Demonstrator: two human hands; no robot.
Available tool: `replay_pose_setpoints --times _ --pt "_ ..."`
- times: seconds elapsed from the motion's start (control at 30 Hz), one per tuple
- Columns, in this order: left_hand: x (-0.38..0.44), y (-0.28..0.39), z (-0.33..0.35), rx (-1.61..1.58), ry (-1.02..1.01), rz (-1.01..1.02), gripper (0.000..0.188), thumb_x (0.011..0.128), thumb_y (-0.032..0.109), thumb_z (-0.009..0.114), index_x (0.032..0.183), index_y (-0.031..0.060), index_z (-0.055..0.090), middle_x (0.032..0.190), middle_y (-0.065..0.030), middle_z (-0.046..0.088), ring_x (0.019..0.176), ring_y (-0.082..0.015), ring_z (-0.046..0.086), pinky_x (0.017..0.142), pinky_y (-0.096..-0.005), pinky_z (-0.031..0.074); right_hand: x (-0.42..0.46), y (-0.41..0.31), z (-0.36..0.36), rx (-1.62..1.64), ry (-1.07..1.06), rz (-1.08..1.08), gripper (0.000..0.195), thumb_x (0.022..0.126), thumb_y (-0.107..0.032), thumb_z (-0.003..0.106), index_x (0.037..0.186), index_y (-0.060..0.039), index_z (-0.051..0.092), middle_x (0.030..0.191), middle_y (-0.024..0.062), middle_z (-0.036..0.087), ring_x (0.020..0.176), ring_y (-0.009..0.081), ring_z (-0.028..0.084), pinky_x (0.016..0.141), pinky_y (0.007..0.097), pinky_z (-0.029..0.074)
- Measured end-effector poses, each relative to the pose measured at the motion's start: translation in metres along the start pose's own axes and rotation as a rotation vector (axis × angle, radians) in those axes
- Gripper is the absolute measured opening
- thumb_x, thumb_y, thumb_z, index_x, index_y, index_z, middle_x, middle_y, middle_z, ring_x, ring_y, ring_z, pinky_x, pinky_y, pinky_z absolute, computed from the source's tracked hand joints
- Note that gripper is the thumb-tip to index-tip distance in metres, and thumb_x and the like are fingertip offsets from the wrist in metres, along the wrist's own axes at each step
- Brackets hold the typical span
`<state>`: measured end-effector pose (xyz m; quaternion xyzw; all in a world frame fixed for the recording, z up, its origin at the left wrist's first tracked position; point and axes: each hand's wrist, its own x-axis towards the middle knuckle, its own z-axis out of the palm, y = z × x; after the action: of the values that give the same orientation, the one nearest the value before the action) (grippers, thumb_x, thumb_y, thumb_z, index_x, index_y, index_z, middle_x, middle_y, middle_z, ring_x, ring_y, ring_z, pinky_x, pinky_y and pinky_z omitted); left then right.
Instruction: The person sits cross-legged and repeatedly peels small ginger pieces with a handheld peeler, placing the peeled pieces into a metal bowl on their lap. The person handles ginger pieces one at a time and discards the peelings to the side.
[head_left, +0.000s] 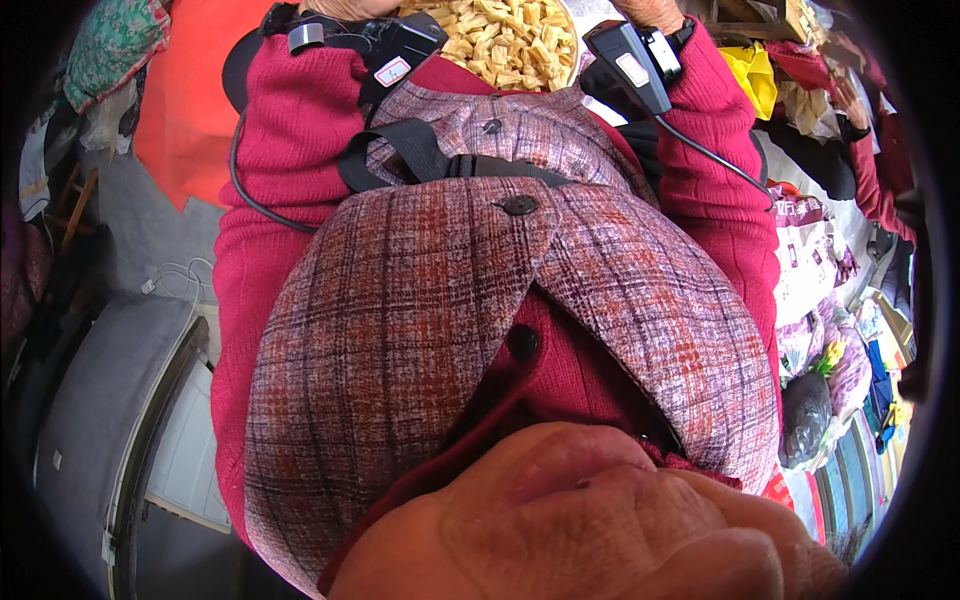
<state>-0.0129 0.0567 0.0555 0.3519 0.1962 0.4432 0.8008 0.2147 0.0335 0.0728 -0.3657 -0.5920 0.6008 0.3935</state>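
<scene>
Only the back of my left hand (352, 6) shows at the top edge, left of a round container (576, 37). Its fingers lie outside the picture. To the container's right is my right hand (651, 11), with just the wrist side visible and the fingertips cut off. What either hand holds cannot be seen. Pale yellow knotted pieces (506, 37), resembling tofu-skin knots, fill the container in front of my body. A black device with a cable is strapped at each of my wrists, the left device (405, 49) and the right device (630, 64).
A red sheet (184, 105) spreads at the left beside a green floral cloth bundle (116, 52). White cable (184, 274) lies on the floor. At the right are a yellow bag (752, 79), a black plastic bag (806, 420) and another person's hand (851, 101).
</scene>
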Motion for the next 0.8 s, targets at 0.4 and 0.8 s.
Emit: replay_pose_setpoints --times 0.4,0.8 --pt "0.006 0.001 -0.014 -0.17 -0.095 -0.145 0.041 0.112 0.035 0.041 0.128 -0.0003 0.052 0.109 -0.0181 0.069 0.1 -0.0318 0.07 0.095 -0.052 0.057 -0.013 0.006 -0.018 -0.165 0.103 0.029 0.027 0.098 -0.029 0.067 0.107 -0.0045 0.074 0.096 0.0048 0.07 0.085 0.0128 0.063 0.077 0.0292 0.05" --pt "-0.006 -0.013 -0.008 -0.059 0.088 -0.089 0.05 0.111 0.042 0.042 0.134 -0.0007 0.052 0.089 -0.0042 0.063 0.083 -0.0183 0.065 0.077 -0.041 0.061 -0.029 0.008 -0.014 -0.86 0.227 0.029 0.023 0.09 -0.03 0.075 0.081 -0.0097 0.081 0.058 0.0016 0.067 0.05 0.0105 0.057 0.051 0.0294 0.045"
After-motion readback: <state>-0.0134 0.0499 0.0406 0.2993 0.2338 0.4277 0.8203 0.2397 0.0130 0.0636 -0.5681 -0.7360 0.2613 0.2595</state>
